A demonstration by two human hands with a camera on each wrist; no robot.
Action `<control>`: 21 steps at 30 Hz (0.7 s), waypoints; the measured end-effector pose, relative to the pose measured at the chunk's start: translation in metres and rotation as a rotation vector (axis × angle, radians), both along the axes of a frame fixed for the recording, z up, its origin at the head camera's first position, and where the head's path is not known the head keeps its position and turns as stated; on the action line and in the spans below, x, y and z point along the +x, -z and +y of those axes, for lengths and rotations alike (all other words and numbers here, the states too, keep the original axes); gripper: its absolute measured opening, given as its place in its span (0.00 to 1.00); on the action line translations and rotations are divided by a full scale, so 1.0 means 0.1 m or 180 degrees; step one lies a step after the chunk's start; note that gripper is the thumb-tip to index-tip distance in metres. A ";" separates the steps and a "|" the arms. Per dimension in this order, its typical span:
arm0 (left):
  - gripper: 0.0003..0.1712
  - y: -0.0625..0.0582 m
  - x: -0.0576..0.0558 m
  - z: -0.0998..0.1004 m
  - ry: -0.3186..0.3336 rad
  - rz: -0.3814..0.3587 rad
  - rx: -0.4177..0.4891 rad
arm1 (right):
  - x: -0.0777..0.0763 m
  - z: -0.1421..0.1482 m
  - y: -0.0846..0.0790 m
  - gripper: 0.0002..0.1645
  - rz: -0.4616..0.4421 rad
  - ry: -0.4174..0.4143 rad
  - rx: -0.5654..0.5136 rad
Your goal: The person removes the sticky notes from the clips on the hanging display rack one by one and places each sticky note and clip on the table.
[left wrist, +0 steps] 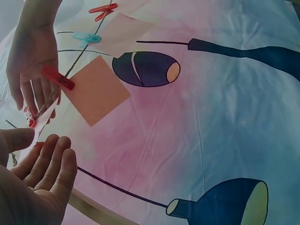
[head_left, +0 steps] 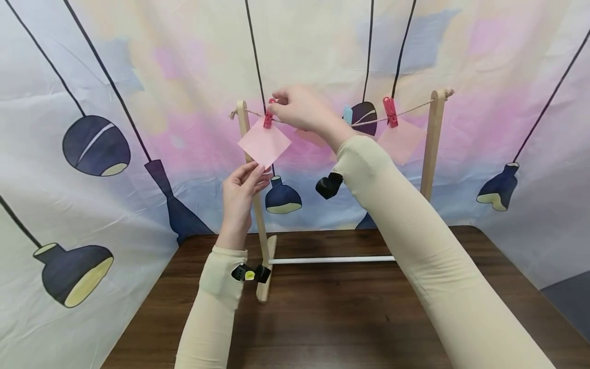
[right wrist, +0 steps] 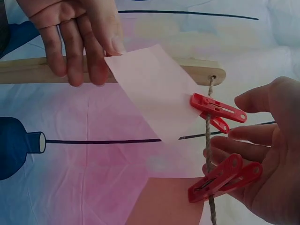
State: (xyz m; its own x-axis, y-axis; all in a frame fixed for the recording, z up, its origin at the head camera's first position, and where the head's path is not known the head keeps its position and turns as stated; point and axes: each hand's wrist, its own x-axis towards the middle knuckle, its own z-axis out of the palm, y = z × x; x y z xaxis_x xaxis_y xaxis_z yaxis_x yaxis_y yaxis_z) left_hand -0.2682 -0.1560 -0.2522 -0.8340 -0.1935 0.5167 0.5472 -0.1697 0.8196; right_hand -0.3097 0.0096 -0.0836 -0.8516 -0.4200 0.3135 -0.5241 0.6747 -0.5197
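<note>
A pink square of paper hangs by its top corner from a red clothespin on the twine, near the left post. At the paper's lower corner my left hand pinches it between thumb and fingers. My right hand is beside the clothespin's handles, thumb and fingers spread apart around them with a gap showing. Closer to that hand in the right wrist view, another red clothespin holds an orange-pink paper on the same twine.
Further right along the twine are a light blue clothespin and a red clothespin with a pink paper. Wooden posts and a white crossbar form the stand on the brown table. A lamp-patterned cloth hangs behind.
</note>
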 end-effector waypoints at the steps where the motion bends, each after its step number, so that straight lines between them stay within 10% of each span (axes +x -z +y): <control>1: 0.14 0.00 0.00 0.00 -0.0008 0.0005 0.0001 | -0.01 0.00 0.01 0.34 0.0000 -0.0021 -0.0001; 21: 0.05 0.01 -0.04 -0.02 -0.0080 0.0102 0.0051 | -0.02 -0.04 0.05 0.30 -0.0473 -0.0232 -0.0981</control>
State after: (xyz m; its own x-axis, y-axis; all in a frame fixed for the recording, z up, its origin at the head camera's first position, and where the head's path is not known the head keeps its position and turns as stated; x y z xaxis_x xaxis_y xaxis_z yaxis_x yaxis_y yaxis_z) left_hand -0.2725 -0.1575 -0.2537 -0.8119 -0.2226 0.5398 0.5774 -0.1685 0.7989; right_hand -0.3114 0.0060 -0.0889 -0.8687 -0.3865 0.3098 -0.4684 0.4378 -0.7674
